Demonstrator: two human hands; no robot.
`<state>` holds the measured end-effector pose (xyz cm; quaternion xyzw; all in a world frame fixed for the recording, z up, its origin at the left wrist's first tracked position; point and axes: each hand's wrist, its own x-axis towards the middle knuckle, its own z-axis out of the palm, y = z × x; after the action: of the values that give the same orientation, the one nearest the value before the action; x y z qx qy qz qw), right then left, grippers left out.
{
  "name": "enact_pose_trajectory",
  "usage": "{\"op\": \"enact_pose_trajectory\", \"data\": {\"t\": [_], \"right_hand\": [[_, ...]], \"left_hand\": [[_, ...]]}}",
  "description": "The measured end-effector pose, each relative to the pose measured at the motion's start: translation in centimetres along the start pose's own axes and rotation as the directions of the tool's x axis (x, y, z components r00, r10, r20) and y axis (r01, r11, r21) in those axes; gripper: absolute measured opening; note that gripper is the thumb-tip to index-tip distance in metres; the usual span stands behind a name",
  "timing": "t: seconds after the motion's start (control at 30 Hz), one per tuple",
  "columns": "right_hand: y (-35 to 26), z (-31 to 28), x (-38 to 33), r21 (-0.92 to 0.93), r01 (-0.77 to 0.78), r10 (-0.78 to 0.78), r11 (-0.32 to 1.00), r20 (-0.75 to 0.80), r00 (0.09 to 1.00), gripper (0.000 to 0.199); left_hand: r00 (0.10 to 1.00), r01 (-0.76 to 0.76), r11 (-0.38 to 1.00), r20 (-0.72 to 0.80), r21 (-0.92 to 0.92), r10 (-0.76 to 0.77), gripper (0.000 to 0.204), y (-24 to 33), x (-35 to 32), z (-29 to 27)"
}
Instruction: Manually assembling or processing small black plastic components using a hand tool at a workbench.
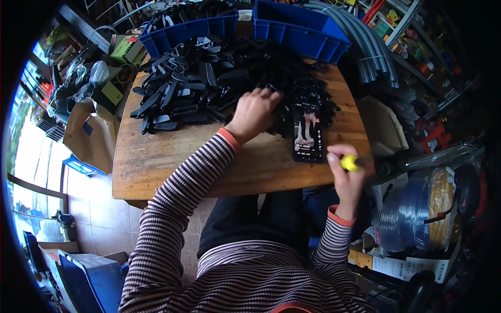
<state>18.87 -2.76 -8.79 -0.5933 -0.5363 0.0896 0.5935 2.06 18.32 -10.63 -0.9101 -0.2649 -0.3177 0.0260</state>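
Observation:
My left hand [255, 113] reaches over the near edge of a large pile of black plastic parts [209, 73], many flat and blade-like. Its fingers are curled together, their tips lost against the dark pieces, so what they hold cannot be made out. Off the table's right front edge, my right hand [347, 180] is closed around a yellow-handled tool [350, 163]. Motion blurs the dark end of that tool, which points right. Between the hands, a phone [308, 133] with a lit screen lies at the pile's right side.
The wooden table [172, 156] has bare wood along its front. Two blue bins [297, 28] stand at its far edge, the left one [190, 34] holding black parts. Grey hose coils [365, 47] and wrapped rolls [412, 214] crowd the right. A paper bag [91, 135] stands left.

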Motion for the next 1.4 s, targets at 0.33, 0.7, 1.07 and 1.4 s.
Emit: {"op": "enact_pose_trajectory", "data": {"t": [0.33, 0.7, 1.07, 1.4], "right_hand": [[0.4, 6.5, -0.6, -0.536, 0.139, -0.056, 0.833, 0.169, 0.984, 0.049], [0.2, 8.4, 0.3, -0.785, -0.271, 0.458, 0.556, 0.017, 0.889, 0.095], [4.6, 3.5, 2.4, 0.025, -0.480, 0.479, 0.877, 0.025, 0.877, 0.069], [4.6, -0.4, -0.6, -0.536, -0.444, 0.312, 0.718, -0.323, 0.894, 0.067]], "left_hand": [[0.938, 0.326, 0.932, 0.177, -0.160, -0.298, 0.033, 3.7, -11.9, -7.0], [0.939, 0.338, 0.892, 0.174, -0.302, -0.297, 0.051, 2.6, -13.7, -7.0], [0.949, 0.315, 0.887, 0.115, -0.338, -0.294, 0.046, 0.3, -13.8, -6.0], [0.954, 0.298, 0.902, 0.108, -0.313, -0.278, 0.043, 0.8, -14.0, -5.5]]}}
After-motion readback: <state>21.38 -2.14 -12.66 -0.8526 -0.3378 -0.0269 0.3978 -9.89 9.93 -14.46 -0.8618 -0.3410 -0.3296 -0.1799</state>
